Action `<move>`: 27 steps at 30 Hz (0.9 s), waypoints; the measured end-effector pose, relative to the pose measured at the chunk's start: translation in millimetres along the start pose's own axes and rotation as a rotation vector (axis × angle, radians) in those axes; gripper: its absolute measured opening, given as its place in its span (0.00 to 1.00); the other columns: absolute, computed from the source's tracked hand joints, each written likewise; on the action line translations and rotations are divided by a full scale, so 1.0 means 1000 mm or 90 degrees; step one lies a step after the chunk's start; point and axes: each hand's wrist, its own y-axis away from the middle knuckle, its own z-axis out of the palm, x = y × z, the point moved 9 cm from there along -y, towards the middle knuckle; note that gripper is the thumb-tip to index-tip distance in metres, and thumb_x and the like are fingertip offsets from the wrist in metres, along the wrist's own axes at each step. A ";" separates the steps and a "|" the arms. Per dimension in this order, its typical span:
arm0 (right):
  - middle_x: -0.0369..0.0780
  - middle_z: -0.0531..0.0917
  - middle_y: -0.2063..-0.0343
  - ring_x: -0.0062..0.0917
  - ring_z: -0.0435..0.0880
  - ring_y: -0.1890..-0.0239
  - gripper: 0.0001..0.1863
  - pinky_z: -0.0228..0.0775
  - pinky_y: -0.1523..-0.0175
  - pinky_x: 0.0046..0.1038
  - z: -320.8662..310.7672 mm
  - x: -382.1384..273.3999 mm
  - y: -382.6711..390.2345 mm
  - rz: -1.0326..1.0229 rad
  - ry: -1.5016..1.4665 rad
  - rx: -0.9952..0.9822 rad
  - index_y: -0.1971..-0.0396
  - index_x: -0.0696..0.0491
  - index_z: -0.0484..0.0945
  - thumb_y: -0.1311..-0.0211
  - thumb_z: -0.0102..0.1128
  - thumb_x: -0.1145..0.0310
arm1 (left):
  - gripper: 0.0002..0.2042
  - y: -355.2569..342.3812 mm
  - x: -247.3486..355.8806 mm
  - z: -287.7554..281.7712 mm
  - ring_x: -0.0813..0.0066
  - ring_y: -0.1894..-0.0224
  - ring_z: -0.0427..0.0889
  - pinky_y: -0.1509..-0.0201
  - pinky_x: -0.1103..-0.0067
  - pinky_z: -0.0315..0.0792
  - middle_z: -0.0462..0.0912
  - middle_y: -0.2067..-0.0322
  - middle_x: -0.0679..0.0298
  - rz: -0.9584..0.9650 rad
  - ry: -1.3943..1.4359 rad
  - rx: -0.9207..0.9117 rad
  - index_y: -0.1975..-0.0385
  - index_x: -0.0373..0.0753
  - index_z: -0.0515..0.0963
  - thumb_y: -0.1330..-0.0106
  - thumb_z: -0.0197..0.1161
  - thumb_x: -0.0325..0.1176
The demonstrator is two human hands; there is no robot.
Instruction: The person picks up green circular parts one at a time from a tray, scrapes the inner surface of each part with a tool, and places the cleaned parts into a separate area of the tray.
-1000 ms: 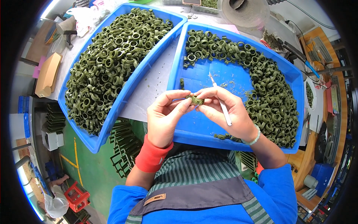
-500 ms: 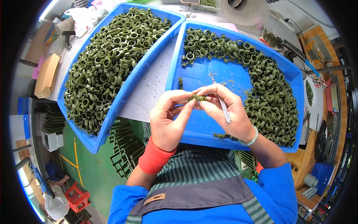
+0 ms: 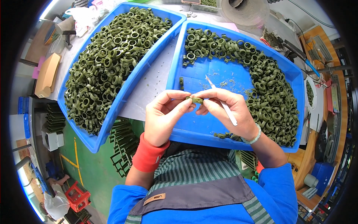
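My left hand [image 3: 164, 115] pinches a small olive-green ring part [image 3: 197, 100] between thumb and index finger. My right hand [image 3: 233, 114] grips a white-handled pointed blade [image 3: 225, 110], its tip angled up and away from the part; these fingertips are close around the part's right end, and contact is hard to tell. Both hands are over a blue tray [image 3: 220, 69] with similar parts [image 3: 270, 97] heaped along its back and right, some small shavings, and a few loose pieces near its front. A second blue tray [image 3: 128, 93], to the left, is piled high with rings [image 3: 100, 67].
A grey bench [image 3: 153, 86] carries the trays, a cardboard box [image 3: 47, 76], a white bag [image 3: 80, 16], a grey bowl-like container [image 3: 244, 16] and black-and-blue tools [image 3: 298, 54]. Green racks of parts [image 3: 121, 149] and a red stool [image 3: 77, 196] are below.
My left hand has shifted slightly down and left since half a second ago. The part is turned differently, and the blade has moved slightly, its tip now farther left.
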 end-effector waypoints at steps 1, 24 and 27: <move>0.41 0.84 0.59 0.21 0.85 0.57 0.13 0.79 0.49 0.22 0.001 -0.001 0.000 0.002 0.006 -0.004 0.50 0.63 0.78 0.32 0.57 0.77 | 0.10 0.000 0.000 -0.001 0.72 0.58 0.86 0.53 0.80 0.81 0.85 0.58 0.55 0.000 0.000 0.000 0.55 0.28 0.78 0.34 0.63 0.20; 0.41 0.86 0.62 0.19 0.85 0.59 0.10 0.80 0.54 0.21 -0.002 -0.004 0.000 -0.027 -0.015 -0.016 0.55 0.62 0.81 0.34 0.62 0.77 | 0.10 0.000 -0.008 -0.004 0.74 0.59 0.85 0.53 0.80 0.81 0.85 0.58 0.58 -0.094 0.025 -0.074 0.54 0.32 0.79 0.33 0.62 0.22; 0.40 0.86 0.62 0.19 0.85 0.59 0.10 0.80 0.54 0.21 -0.002 -0.005 0.000 -0.012 0.000 -0.032 0.55 0.62 0.81 0.34 0.61 0.76 | 0.10 0.000 -0.009 -0.004 0.74 0.59 0.85 0.53 0.80 0.81 0.85 0.59 0.58 -0.104 0.025 -0.082 0.53 0.32 0.79 0.33 0.63 0.23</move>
